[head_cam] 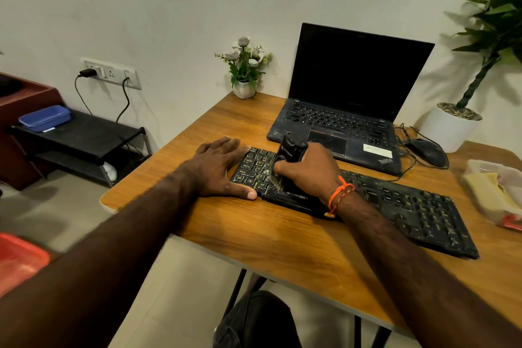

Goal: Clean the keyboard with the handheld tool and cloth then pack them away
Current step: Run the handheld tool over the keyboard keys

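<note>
Gripping one handheld tool point(289, 154), right hand point(309, 171) over one keyboard point(409, 206).

My right grip point(306, 171) covers most of the handheld tool point(289, 151), so its working end on the keyboard point(395, 206) is hidden. My right arm hides the middle keys. The key labels are too small to read. The picture edge cuts the plastic box point(493, 192) at right; its contents are blurred. The red thing point(19, 260) at left is blurred too.
</note>
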